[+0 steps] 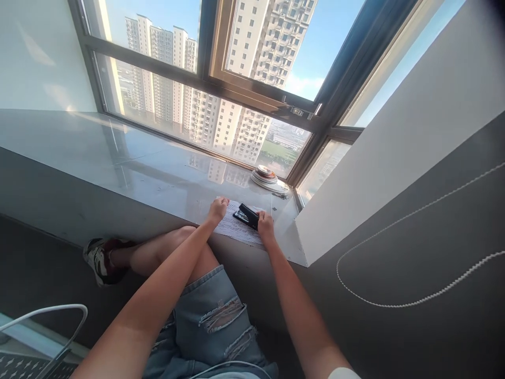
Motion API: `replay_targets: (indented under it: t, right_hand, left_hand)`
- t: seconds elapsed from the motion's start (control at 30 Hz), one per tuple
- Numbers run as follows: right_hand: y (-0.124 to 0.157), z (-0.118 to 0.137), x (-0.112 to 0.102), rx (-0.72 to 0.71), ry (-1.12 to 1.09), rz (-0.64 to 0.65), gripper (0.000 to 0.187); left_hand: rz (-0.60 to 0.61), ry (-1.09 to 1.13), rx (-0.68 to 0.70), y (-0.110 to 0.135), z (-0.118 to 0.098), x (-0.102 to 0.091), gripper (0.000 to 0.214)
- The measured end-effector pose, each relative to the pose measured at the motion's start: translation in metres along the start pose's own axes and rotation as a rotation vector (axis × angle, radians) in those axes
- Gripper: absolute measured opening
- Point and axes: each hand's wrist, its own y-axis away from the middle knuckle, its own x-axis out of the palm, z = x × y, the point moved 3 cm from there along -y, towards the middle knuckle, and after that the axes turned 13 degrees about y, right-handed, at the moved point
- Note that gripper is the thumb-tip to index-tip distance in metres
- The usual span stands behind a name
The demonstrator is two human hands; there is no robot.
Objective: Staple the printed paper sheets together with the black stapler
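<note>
A black stapler (pixel 248 216) lies over printed sheets of paper (pixel 232 228) on the window sill, its jaws apart toward the left. My right hand (pixel 265 225) is closed around the stapler's right end. Closed at the left edge of the sheets is my left hand (pixel 218 209), its fingertips pressed together. Whether a paper edge or some small thing is between those fingers is too small to tell.
A stack of round plate-like items (pixel 266 176) stands in the sill's corner by the window frame. The glossy sill (pixel 158 184) runs left. A white beaded cord (pixel 371 302) hangs at right. My bent knee (pixel 177 239) touches the area below the sill.
</note>
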Motion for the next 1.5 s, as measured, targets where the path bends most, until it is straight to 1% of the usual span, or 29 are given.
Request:
replay_targets:
  t: [0.13, 0.23, 0.3, 0.37, 0.43, 0.5, 0.57, 0.63, 0.67, 0.73, 0.8, 0.87, 0.9, 0.97, 1.07, 1.13, 1.2, 1.27, 1.33, 1.37, 1.43, 1.5]
  right_hand:
    - [0.000, -0.011, 0.003, -0.041, 0.017, 0.006, 0.059]
    - [0.004, -0.006, -0.004, -0.039, 0.003, 0.016, 0.065]
    - [0.006, 0.003, -0.011, -0.071, -0.044, 0.027, 0.068]
    - [0.009, 0.014, -0.017, -0.154, -0.099, 0.088, 0.063]
    - [0.012, 0.023, -0.018, -0.250, -0.112, 0.173, 0.052]
    - [0.015, 0.029, -0.019, -0.298, -0.101, 0.223, 0.045]
    - [0.017, 0.032, -0.021, -0.282, -0.108, 0.190, 0.040]
    - [0.021, 0.038, -0.027, -0.274, -0.104, 0.089, 0.038]
    - [0.023, 0.042, -0.031, -0.304, -0.075, 0.028, 0.037]
    - [0.027, 0.056, -0.036, -0.441, 0.038, -0.041, 0.040]
    - [0.031, 0.070, -0.036, -0.613, 0.179, -0.027, 0.049]
    - [0.034, 0.081, -0.031, -0.739, 0.287, 0.025, 0.054]
    - [0.035, 0.085, -0.028, -0.773, 0.318, 0.041, 0.055]
    - [0.036, 0.088, -0.023, -0.795, 0.344, 0.044, 0.056]
    - [0.037, 0.085, -0.022, -0.752, 0.333, -0.012, 0.057]
    - [0.037, 0.079, -0.024, -0.682, 0.296, -0.065, 0.057]
    - [0.037, 0.071, -0.026, -0.527, 0.221, -0.132, 0.051]
    - [0.036, 0.060, -0.026, -0.306, 0.126, -0.176, 0.041]
    - [0.037, 0.048, -0.022, -0.115, 0.053, -0.156, 0.035]
    - [0.037, 0.043, -0.020, -0.061, 0.037, -0.120, 0.035]
    - [0.033, 0.033, -0.019, -0.028, 0.018, -0.034, 0.037]
    - [0.021, 0.023, -0.026, -0.033, -0.006, 0.010, 0.041]
  left_hand:
    - [0.010, 0.086, -0.028, -0.002, 0.001, 0.001, 0.025]
    - [-0.012, 0.153, -0.066, -0.002, 0.000, 0.001, 0.027]
    - [-0.024, 0.183, -0.081, 0.000, -0.002, 0.001, 0.025]
    - [-0.021, 0.191, -0.089, 0.002, -0.005, 0.001, 0.023]
    - [-0.016, 0.210, -0.102, 0.004, -0.007, 0.002, 0.024]
    - [-0.027, 0.271, -0.134, 0.004, -0.009, 0.000, 0.024]
    - [-0.043, 0.342, -0.175, 0.004, -0.012, -0.004, 0.025]
    - [-0.048, 0.388, -0.213, 0.003, -0.015, -0.008, 0.029]
    - [-0.035, 0.424, -0.236, 0.002, -0.017, -0.010, 0.031]
    - [0.019, 0.549, -0.312, 0.004, -0.021, -0.012, 0.034]
    - [0.090, 0.666, -0.425, 0.008, -0.024, -0.011, 0.038]
    - [0.140, 0.714, -0.524, 0.013, -0.026, -0.009, 0.042]
    - [0.140, 0.727, -0.552, 0.015, -0.027, -0.008, 0.043]
    - [0.109, 0.760, -0.564, 0.018, -0.028, -0.007, 0.038]
    - [0.059, 0.788, -0.548, 0.017, -0.025, -0.005, 0.023]
    - [0.047, 0.786, -0.518, 0.015, -0.023, -0.005, 0.022]
    - [-0.001, 0.780, -0.463, 0.012, -0.022, -0.008, 0.026]
    - [-0.065, 0.774, -0.405, 0.010, -0.023, -0.012, 0.029]
    - [-0.078, 0.767, -0.353, 0.010, -0.025, -0.014, 0.026]
    - [-0.068, 0.755, -0.332, 0.010, -0.026, -0.015, 0.023]
    - [-0.039, 0.723, -0.313, 0.012, -0.029, -0.015, 0.021]
    - [-0.014, 0.698, -0.329, 0.014, -0.031, -0.014, 0.022]
